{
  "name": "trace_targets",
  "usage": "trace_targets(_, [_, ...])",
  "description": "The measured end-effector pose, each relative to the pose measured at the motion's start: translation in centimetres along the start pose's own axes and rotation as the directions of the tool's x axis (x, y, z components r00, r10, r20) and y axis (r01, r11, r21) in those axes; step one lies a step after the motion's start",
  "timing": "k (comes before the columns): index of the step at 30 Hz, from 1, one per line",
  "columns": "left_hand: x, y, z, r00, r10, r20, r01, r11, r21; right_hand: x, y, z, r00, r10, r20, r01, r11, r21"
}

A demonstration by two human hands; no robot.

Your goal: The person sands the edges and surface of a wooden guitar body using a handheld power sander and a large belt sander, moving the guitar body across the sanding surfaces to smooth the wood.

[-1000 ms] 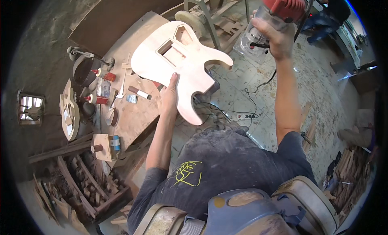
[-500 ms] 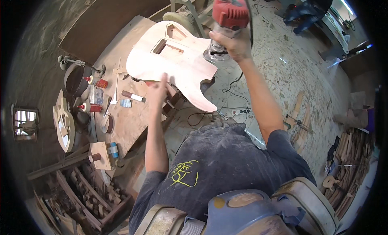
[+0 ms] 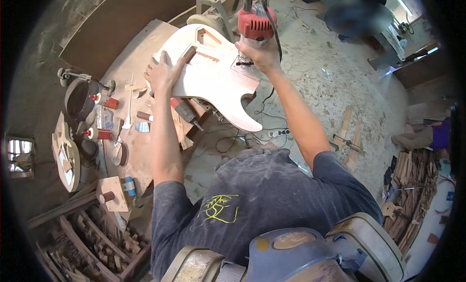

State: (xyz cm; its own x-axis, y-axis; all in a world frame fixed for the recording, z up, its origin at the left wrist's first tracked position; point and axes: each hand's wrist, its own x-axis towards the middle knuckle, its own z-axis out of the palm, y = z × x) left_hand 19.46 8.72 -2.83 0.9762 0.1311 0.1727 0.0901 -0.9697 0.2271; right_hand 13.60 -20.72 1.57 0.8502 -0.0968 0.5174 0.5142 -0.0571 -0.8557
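A pale wooden guitar body with routed cavities lies on the workbench, its lower horn jutting past the edge. My left hand rests on its left side, fingers spread over the face and rim. In my right hand is a red router, gripped round its clear lower housing. The router's base sits on the upper right part of the body; the bit is hidden. Below the body, partly covered by it, a red and grey power tool lies on the bench.
The bench carries red-and-white glue bottles, a sanding block and a round pan. Another guitar body leans at left. Cables and a power strip lie on the floor. A person in purple is at right.
My left hand has moved up and left from the body's lower edge onto its left side. The router has shifted left and slightly down with my right hand.
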Motion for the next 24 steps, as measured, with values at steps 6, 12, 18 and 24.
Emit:
trace_targets(6, [0.4,-0.4,0.7,0.999,0.011,-0.053,-0.013,1.0,-0.02,0.3,0.7,0.9,0.999,-0.021,-0.05,0.018,0.999,-0.049])
trace_targets(12, [0.2,-0.5,0.5,0.998,0.025,-0.061,-0.027,0.999,-0.026,0.2,-0.3,1.5,0.999,0.032,-0.035,-0.035,0.994,-0.105])
trace_targets(18, [0.3,-0.5,0.7,0.994,0.039,-0.099,-0.041,0.999,-0.026,0.5,0.9,1.5,0.993,-0.079,-0.088,0.063,0.984,-0.169])
trace_targets(24, [0.3,-0.6,0.7,0.993,0.052,-0.107,-0.057,0.997,-0.052,0.8,1.9,0.5,0.986,-0.136,-0.092,0.111,0.965,-0.238])
